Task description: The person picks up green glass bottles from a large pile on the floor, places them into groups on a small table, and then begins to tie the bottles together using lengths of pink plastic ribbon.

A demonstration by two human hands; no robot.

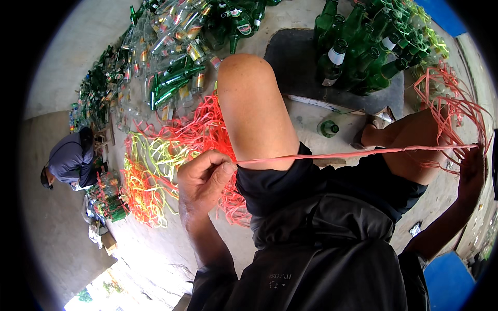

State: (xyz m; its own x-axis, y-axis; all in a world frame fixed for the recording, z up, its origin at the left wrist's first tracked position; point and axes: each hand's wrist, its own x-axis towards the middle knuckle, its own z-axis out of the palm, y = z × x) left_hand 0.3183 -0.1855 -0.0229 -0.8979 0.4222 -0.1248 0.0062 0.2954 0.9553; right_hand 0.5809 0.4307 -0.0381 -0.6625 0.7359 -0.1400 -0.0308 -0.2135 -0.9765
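Observation:
A pink plastic strand [342,154] stretches nearly straight across my lap between my two hands. My left hand [206,179] pinches one end between thumb and forefinger, beside my bare knee. At the far right, my right hand [472,167] grips the other end, where a looped tangle of pink plastic twine [455,101] hangs over it. That hand is dark and near the picture's rim, so its fingers are hard to make out. Below and left of my raised leg, a heap of red plastic twine [206,124] lies on the floor.
Green glass bottles [356,58] stand grouped on a dark board [291,58] ahead. One green bottle [328,128] stands on the floor between my legs. A large pile of glass bottles [167,46] spreads at upper left. Yellow and orange twine [146,182] lies left. Another person [72,159] bends over farther left.

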